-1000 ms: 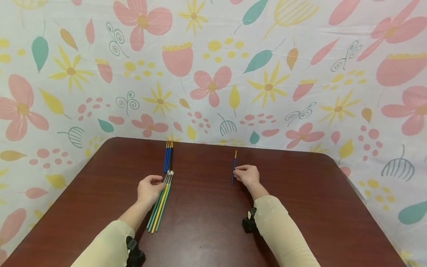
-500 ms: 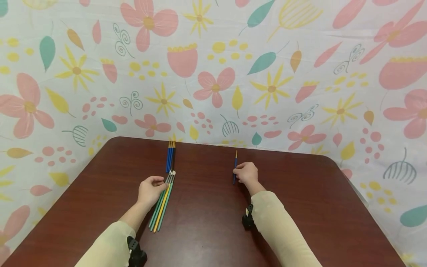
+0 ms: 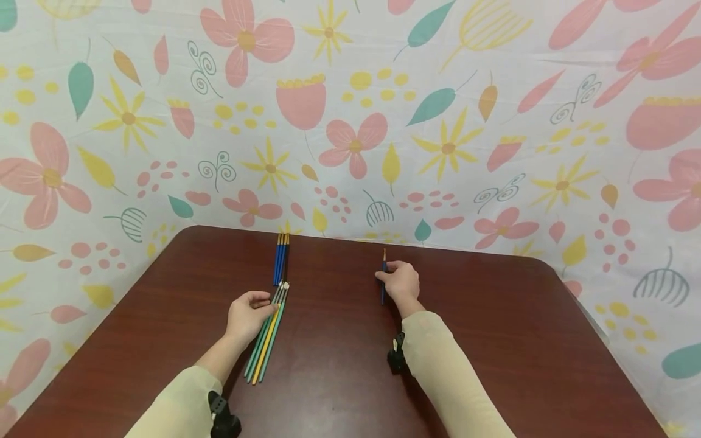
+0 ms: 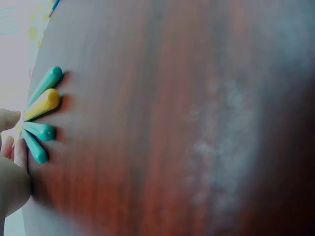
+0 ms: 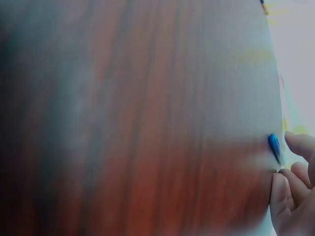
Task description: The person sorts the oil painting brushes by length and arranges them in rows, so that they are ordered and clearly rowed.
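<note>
My left hand [image 3: 249, 316] touches the upper part of a fanned bunch of three green paintbrushes [image 3: 271, 350] and one yellow paintbrush [image 3: 263, 356], its thumb by their metal collars. In the left wrist view the rounded ends of the green handles [image 4: 46, 132] spread out on the table. A single blue paintbrush [image 3: 383, 297] lies on the right, its tip pointing away from me. My right hand [image 3: 401, 283] is over its middle, thumb on the left and fingers on the right. The right wrist view shows the blue handle end [image 5: 274, 142] below the parted thumb and fingers.
Several blue paintbrushes [image 3: 280, 264] lie side by side near the table's far edge, just beyond the bristles of the green bunch. A floral-print cloth [image 3: 350, 134] hangs behind the brown table [image 3: 334, 340].
My right hand has shifted slightly left over the single blue paintbrush, and its thumb has spread out past the brush's left side. The left hand stays by the green and yellow paintbrushes.
</note>
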`<state>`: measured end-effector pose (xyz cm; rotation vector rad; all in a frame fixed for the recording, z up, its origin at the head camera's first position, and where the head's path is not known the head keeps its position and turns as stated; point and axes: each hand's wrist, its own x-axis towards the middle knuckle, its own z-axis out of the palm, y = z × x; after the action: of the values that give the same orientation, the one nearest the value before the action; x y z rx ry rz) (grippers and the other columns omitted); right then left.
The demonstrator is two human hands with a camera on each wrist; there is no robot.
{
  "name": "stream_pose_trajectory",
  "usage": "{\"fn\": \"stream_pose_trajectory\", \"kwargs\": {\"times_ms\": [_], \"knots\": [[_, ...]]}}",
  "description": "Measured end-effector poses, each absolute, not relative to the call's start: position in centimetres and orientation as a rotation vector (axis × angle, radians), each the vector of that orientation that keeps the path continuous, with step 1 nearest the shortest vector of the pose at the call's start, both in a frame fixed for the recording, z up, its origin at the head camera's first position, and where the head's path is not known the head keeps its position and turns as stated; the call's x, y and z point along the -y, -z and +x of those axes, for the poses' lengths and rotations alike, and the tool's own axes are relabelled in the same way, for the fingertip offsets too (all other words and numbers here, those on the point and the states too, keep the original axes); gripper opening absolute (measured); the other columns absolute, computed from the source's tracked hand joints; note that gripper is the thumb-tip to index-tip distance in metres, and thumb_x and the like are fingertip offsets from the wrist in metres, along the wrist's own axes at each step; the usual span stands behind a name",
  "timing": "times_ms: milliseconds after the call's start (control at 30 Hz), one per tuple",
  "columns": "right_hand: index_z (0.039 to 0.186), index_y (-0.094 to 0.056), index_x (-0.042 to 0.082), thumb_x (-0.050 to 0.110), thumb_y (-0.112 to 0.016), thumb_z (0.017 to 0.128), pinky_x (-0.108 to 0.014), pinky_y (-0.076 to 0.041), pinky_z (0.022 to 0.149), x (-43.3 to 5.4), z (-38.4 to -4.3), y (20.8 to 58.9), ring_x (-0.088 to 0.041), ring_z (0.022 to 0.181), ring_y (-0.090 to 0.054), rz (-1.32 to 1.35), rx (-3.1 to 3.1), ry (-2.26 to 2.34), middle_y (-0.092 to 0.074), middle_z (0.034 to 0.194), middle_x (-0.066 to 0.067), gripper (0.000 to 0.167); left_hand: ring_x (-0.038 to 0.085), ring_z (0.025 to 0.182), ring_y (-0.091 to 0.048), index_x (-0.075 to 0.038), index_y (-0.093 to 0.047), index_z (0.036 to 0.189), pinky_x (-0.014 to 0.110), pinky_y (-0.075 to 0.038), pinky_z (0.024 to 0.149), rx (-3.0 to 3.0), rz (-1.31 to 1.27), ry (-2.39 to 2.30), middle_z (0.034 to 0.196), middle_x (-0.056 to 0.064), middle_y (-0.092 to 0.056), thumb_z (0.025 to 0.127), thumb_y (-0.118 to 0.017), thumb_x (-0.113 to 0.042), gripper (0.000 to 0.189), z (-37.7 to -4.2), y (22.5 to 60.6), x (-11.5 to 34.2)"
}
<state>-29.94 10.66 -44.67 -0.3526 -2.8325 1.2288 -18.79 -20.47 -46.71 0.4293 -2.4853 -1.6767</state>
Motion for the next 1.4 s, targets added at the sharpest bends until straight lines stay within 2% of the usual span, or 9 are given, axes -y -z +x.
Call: {"fn": "stream_pose_trajectory", "kwargs": {"times_ms": [200, 400, 533, 933, 1233, 1400], "knots": [[0.121, -0.065, 0.016, 0.024, -0.07, 0.085, -0.04, -0.054, 0.071, -10.2, -30.2, 44.7, -0.028, 0.094, -0.065, -0.38, 2.853, -1.182, -0.066, 0.118, -0.009, 0.037, 0.028, 0.1, -0.062, -0.001, -0.062, 0.113, 0.031, -0.053, 0.078, 2.482, 0.432, 1.689, 0.109, 0.019, -0.065, 0.082, -0.073, -0.017, 0.037, -18.6, 46.4, 20.5], [0.12, -0.066, 0.015, 0.017, -0.064, 0.088, -0.042, -0.053, 0.081, -10.0, -30.5, 45.0, -0.027, 0.101, -0.064, -0.422, 2.817, -1.181, -0.07, 0.112, -0.005, 0.032, 0.026, 0.098, -0.062, -0.001, -0.063, 0.111, 0.025, -0.051, 0.074, 2.458, 0.444, 1.701, 0.107, 0.019, -0.066, 0.081, -0.073, -0.015, 0.035, -18.5, 46.5, 20.6], [0.119, -0.067, 0.015, 0.015, -0.061, 0.089, -0.042, -0.053, 0.081, -10.1, -30.4, 45.1, -0.027, 0.101, -0.064, -0.433, 2.808, -1.176, -0.071, 0.109, -0.005, 0.03, 0.024, 0.098, -0.062, -0.002, -0.063, 0.112, 0.023, -0.051, 0.074, 2.462, 0.45, 1.701, 0.108, 0.018, -0.066, 0.081, -0.073, -0.015, 0.035, -18.5, 46.6, 20.7], [0.112, -0.07, 0.014, 0.015, -0.06, 0.088, -0.04, -0.053, 0.072, -10.2, -30.4, 44.7, -0.029, 0.091, -0.065, -0.45, 2.76, -1.231, -0.072, 0.101, -0.008, 0.026, 0.033, 0.105, -0.063, 0.0, -0.061, 0.114, 0.035, -0.055, 0.083, 2.489, 0.442, 1.679, 0.11, 0.021, -0.063, 0.08, -0.075, -0.014, 0.039, -18.7, 46.6, 20.3], [0.112, -0.07, 0.015, 0.018, -0.061, 0.089, -0.039, -0.053, 0.069, -10.0, -30.4, 44.5, -0.031, 0.094, -0.063, -0.477, 2.749, -1.315, -0.067, 0.115, -0.01, 0.025, 0.035, 0.108, -0.062, -0.001, -0.061, 0.115, 0.038, -0.055, 0.084, 2.51, 0.443, 1.655, 0.113, 0.021, -0.063, 0.079, -0.075, -0.015, 0.041, -18.8, 46.4, 19.9], [0.111, -0.071, 0.013, 0.017, -0.061, 0.089, -0.036, -0.053, 0.066, -9.2, -30.5, 44.6, -0.029, 0.092, -0.064, -0.447, 2.729, -1.375, -0.066, 0.116, -0.012, 0.024, 0.035, 0.107, -0.063, 0.0, -0.062, 0.114, 0.038, -0.055, 0.084, 2.508, 0.446, 1.647, 0.112, 0.021, -0.064, 0.078, -0.075, -0.014, 0.04, -18.7, 46.3, 20.0]]}}
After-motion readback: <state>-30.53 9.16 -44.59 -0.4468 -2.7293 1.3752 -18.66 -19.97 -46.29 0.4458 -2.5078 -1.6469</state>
